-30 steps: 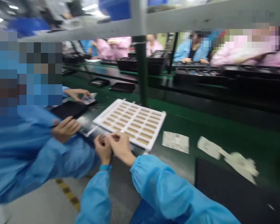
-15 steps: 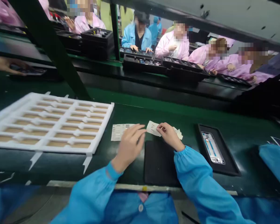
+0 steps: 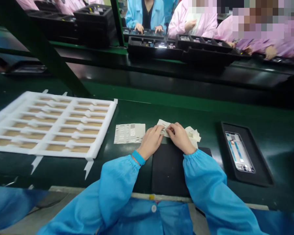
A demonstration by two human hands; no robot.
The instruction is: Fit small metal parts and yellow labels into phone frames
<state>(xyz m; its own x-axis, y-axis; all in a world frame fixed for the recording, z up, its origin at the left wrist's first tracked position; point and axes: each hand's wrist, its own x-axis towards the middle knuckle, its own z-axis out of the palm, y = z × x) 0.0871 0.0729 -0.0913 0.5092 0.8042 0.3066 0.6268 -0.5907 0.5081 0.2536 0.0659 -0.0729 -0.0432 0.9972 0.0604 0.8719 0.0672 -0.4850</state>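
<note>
A small white sticker sheet (image 3: 161,122) with a few thin dark strips is between my hands, just beyond the black mat (image 3: 168,169). My left hand (image 3: 151,140) has its fingertips together on the sheet's left edge. From the other side, the thumb and fingers of my right hand (image 3: 180,137) pinch at the same sheet; whether a strip is between them is hidden. Left of my left hand lies a larger label sheet (image 3: 123,133) with rows of silvery strips. Crumpled pale backing paper (image 3: 194,133) sits beside my right hand.
A white foam frame tray (image 3: 94,148) with brown-bottomed slots takes up the left of the green bench. On the right, a black tray (image 3: 261,173) holds a phone frame (image 3: 240,153). A green post (image 3: 39,49) rises at left. Co-workers sit across, behind black bins (image 3: 156,52).
My left hand has moved right from beside the label sheet to the small sticker sheet, meeting my right hand there. The camera view has tilted downward.
</note>
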